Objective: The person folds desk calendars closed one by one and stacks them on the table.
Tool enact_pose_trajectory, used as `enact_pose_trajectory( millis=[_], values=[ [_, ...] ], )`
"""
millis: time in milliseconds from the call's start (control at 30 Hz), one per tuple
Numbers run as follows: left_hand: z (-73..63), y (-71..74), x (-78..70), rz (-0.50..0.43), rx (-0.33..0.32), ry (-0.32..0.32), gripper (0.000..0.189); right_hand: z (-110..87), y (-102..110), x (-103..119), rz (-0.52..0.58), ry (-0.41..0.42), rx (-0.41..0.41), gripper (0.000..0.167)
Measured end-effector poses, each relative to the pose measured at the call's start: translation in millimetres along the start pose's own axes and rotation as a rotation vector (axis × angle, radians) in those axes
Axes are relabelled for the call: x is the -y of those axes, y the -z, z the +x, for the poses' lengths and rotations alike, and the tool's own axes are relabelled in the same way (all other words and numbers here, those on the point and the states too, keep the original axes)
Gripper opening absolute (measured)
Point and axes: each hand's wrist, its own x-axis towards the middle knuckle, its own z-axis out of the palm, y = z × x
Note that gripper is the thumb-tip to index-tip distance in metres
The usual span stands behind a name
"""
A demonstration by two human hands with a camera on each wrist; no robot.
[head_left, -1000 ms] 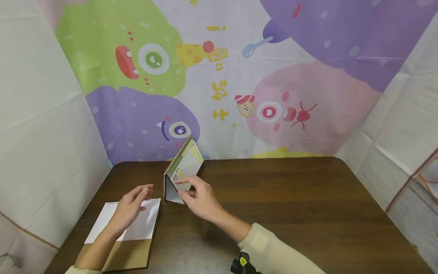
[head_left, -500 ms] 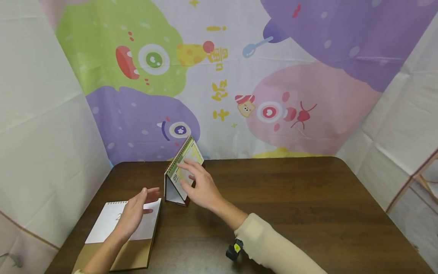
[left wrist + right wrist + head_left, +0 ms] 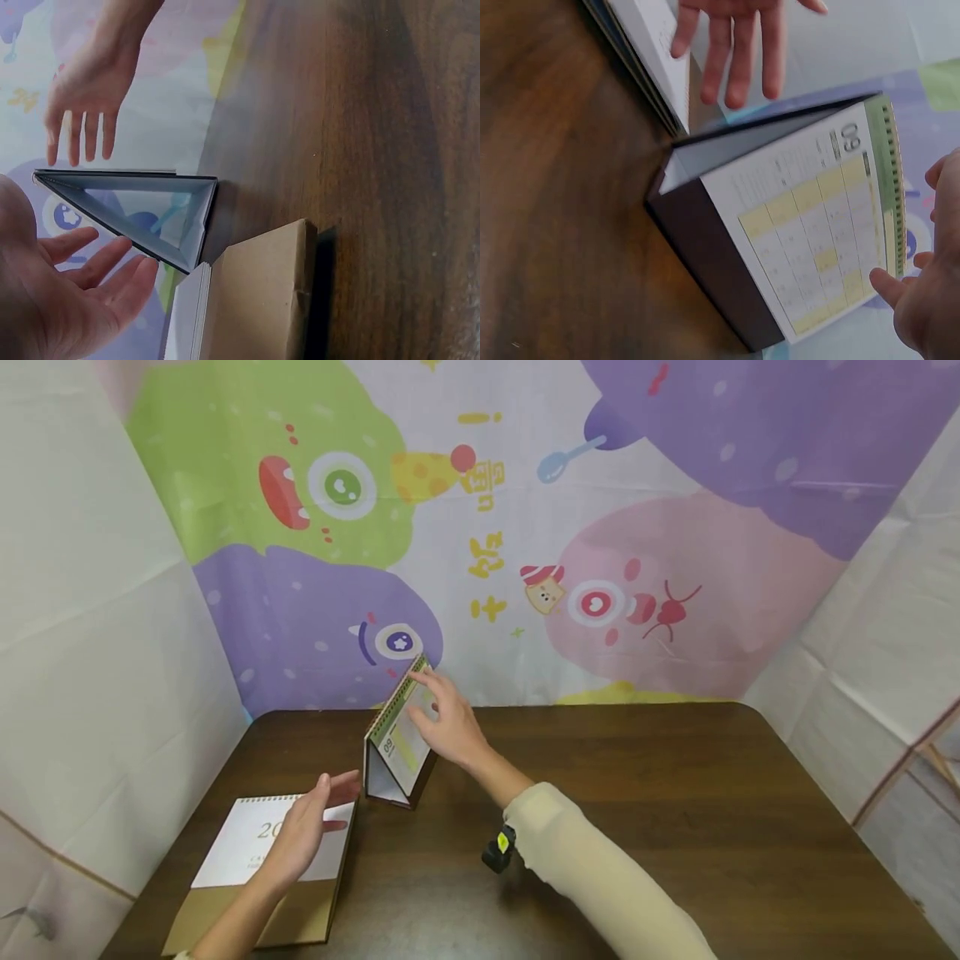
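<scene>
A desk calendar stands tent-like on the table, its page marked 09 with a green spiral-bound top strip. My right hand is at the page's upper far part, fingers extended; whether the fingertips touch the paper I cannot tell. In the right wrist view the thumb lies near the page grid. To the left, a second spiral-bound calendar, white over gold-brown, lies low on the table. Above it my left hand is held with loose, straight fingers, gripping nothing. The left wrist view shows the standing calendar's hollow triangular side.
The dark wooden table extends to the right. A cartoon-printed cloth hangs behind it, with pale cloth walls at both sides. A black device is at my right wrist.
My right hand has moved up and away along the standing calendar's page, uncovering its near part. The left hand has shifted slightly right, showing more gold print on the low calendar.
</scene>
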Motion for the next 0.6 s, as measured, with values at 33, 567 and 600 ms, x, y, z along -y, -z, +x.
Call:
enact_pose_trajectory(
  millis=[33,567,600],
  values=[
    [0.1,0.1,-0.3,0.001,-0.002,-0.005,0.069,3.5,1.0,-0.8,0.007,-0.003,-0.004,0.061],
    [0.2,-6.6,-1.9,-0.016,0.010,-0.007,0.071,33.1,1.6,-21.7,-0.002,-0.165,-0.050,0.064],
    [0.2,-6.8,-2.1,-0.017,0.012,-0.008,0.071,34.6,1.6,-23.6,-0.007,-0.169,-0.045,0.063]
  ],
)
